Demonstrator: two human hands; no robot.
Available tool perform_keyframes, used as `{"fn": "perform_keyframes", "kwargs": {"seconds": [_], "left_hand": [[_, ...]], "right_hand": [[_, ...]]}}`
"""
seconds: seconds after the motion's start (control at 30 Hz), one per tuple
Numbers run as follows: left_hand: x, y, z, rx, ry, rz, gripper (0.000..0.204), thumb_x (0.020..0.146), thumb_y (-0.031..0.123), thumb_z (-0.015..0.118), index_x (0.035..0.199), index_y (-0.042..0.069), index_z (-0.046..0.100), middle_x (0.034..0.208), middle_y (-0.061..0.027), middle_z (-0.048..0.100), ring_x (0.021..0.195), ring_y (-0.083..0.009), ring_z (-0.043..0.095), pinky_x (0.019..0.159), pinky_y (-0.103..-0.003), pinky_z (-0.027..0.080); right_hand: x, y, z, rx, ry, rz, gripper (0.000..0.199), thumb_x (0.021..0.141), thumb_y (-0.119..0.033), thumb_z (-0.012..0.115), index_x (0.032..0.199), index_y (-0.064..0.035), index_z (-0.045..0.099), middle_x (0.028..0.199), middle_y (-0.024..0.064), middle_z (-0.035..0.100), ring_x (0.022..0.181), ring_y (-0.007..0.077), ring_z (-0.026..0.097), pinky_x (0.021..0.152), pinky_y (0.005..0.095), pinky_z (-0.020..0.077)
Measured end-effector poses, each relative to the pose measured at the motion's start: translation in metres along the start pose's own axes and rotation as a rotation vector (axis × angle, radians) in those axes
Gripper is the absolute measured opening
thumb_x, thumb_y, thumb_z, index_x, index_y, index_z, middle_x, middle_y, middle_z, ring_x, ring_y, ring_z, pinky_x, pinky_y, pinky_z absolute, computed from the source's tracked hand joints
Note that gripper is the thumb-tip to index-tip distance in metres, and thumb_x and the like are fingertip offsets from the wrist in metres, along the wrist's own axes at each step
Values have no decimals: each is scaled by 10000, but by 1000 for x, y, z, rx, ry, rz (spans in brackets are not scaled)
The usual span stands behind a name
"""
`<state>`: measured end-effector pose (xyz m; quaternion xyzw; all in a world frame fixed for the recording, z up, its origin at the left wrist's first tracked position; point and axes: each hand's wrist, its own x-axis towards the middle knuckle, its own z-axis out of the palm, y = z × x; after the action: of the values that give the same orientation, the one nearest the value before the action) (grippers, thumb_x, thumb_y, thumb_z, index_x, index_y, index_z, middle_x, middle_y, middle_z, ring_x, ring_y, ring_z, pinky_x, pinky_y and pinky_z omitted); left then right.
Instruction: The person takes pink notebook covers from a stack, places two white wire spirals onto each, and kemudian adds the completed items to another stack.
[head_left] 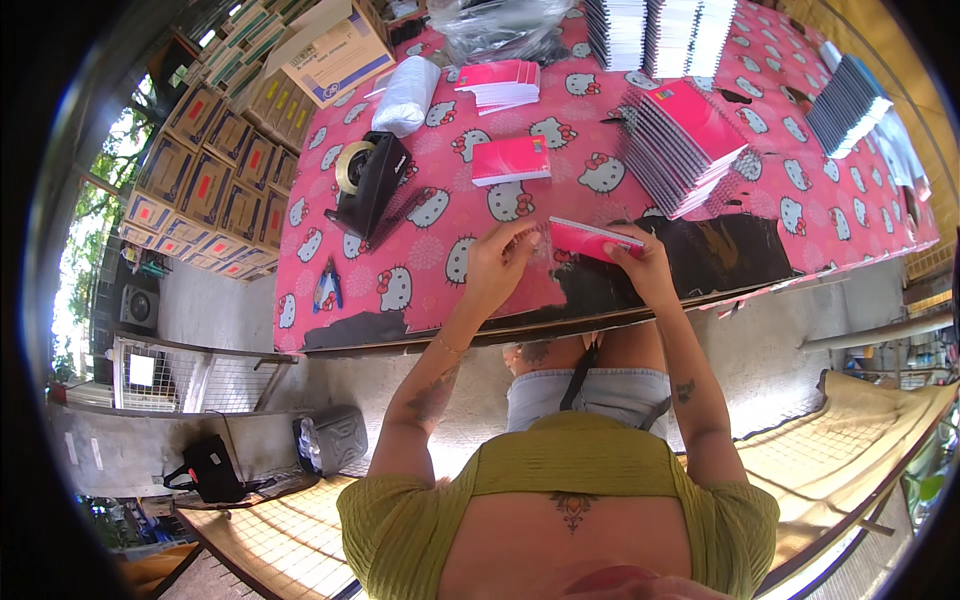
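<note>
pink notebook in the right hand, left hand at its near end

head view. we look down on a table (430, 235) covered in pink cloth with white cat faces. the right hand (645, 262) pinches a pink notebook (590, 240), thumb on the cover, fingers behind; the notebook is tilted, held above the table's near edge, its pale long edge facing away from the person. the left hand (503, 252) is just beside the notebook's left end, fingers curled and fingertips close together; we cannot tell whether they pinch something thin.

straight beyond the hands we note a pink pad (511, 163) lying flat, and farther back a small pile of pink pads (505, 85). to the right of these, a tall, leaning stack of pink spiral notebooks (688, 140), coils toward the left.

left side: a black tape dispenser (382, 185) with a roll of tape (352, 166), a white wrapped bundle (407, 95) behind it, and a blue-handled tool (328, 288) nearer the person. far side: white spiral-bound stacks (660, 38) and clear plastic wrapping (500, 35). far right: a dark-covered stack (845, 105). off the table to the left we count many piled cartons (215, 175).
</note>
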<state>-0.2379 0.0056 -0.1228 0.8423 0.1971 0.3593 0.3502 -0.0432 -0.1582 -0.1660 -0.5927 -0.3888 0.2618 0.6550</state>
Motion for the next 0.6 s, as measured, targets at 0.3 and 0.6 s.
{"fn": "perform_keyframes", "kwargs": {"seconds": [0.3, 0.6], "left_hand": [[18, -4, -5, 138, -202, -206, 135, 932, 113, 683, 945, -17, 716, 753, -71, 662, 693, -112, 628, 610, -271, 488], [52, -15, -12, 5, -356, 214, 229, 886, 147, 715, 1082, 45, 655, 945, -112, 600, 797, -240, 618, 685, -342, 489]], "right_hand": [[0, 0, 0, 4, -8, -14, 220, 909, -59, 709, 1116, 9, 675, 1001, 28, 687, 931, 91, 612, 858, 251, 490], [-2, -3, 0, -11, -22, -37, 196, 910, -51, 702, 1096, 6, 676, 1000, 53, 706, 934, 105, 626, 858, 264, 499]]}}
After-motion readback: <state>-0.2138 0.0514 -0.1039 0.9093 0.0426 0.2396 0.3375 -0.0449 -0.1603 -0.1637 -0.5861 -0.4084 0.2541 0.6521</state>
